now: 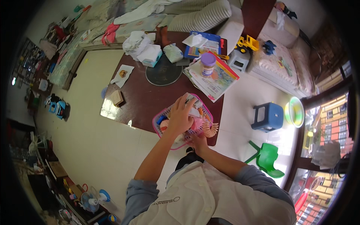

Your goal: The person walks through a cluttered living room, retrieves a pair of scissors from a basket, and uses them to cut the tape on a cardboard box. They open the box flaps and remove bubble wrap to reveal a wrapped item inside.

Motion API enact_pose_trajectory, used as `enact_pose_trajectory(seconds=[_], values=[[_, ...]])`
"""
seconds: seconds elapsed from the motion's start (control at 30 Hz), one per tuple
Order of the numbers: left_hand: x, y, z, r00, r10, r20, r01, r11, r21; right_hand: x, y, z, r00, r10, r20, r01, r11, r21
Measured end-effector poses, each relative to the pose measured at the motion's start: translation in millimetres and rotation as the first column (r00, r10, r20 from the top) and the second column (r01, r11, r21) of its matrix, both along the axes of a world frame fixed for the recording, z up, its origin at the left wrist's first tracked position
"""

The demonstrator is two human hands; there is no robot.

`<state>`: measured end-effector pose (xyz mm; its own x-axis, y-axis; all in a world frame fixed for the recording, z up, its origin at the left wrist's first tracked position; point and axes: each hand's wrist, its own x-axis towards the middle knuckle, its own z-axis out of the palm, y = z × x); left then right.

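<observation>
A pink plastic basket (155, 125) filled with small items stands at the near edge of a dark red wooden table (135, 92). My left hand (180, 115) reaches over the basket from above, its fingers at a grey-white item (192, 100) near the far rim; whether they grip it is unclear. My right hand (199, 142) is at the basket's near right side, its fingers partly hidden, so its hold cannot be told. Inside lie a blue item (161, 119) and pink cloth-like things (197, 123). A beige coiled or fringed item (210, 130) hangs over the right rim.
Picture books (216, 84) bear a purple-lidded jar (208, 64). A round dark mat (164, 71), a tissue pack (150, 55) and a small box (116, 98) lie on the table. A blue stool (268, 116) and a green chair (267, 160) stand to the right.
</observation>
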<state>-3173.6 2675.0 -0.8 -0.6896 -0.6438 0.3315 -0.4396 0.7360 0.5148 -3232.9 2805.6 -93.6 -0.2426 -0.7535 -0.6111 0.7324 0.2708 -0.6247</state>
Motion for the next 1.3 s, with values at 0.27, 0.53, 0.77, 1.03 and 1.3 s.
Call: enact_pose_trajectory(seconds=[0.27, 0.53, 0.77, 1.03, 1.3], values=[[-12.5, -48.0, -44.9, 0.965, 0.026, 0.261, -0.015, 0.999, -0.046, -6.7, -14.4, 13.8, 0.948, 0.294, 0.125, -0.303, 0.951, 0.056], [32.7, 1.1, -12.2, 0.986, 0.127, 0.107, -0.116, 0.987, -0.108, -130.5, -16.6, 64.6, 0.547, 0.777, -0.313, -0.821, 0.57, -0.02], [32.0, 46.6, -25.7, 0.973, 0.188, 0.134, -0.193, 0.981, 0.025, -126.1, -158.8, 39.6, -0.408, -0.059, -0.911, -0.762, 0.572, 0.304], [42.5, 61.8, -30.3, 0.964, 0.243, 0.109, -0.252, 0.965, 0.073, -93.6, -205.6, 32.2, -0.793, -0.014, -0.609, -0.585, 0.298, 0.754], [53.9, 54.6, -42.5, 0.97, 0.241, -0.019, -0.235, 0.959, 0.161, -102.0, -202.1, 55.0, -0.682, -0.284, -0.674, -0.719, 0.429, 0.547]])
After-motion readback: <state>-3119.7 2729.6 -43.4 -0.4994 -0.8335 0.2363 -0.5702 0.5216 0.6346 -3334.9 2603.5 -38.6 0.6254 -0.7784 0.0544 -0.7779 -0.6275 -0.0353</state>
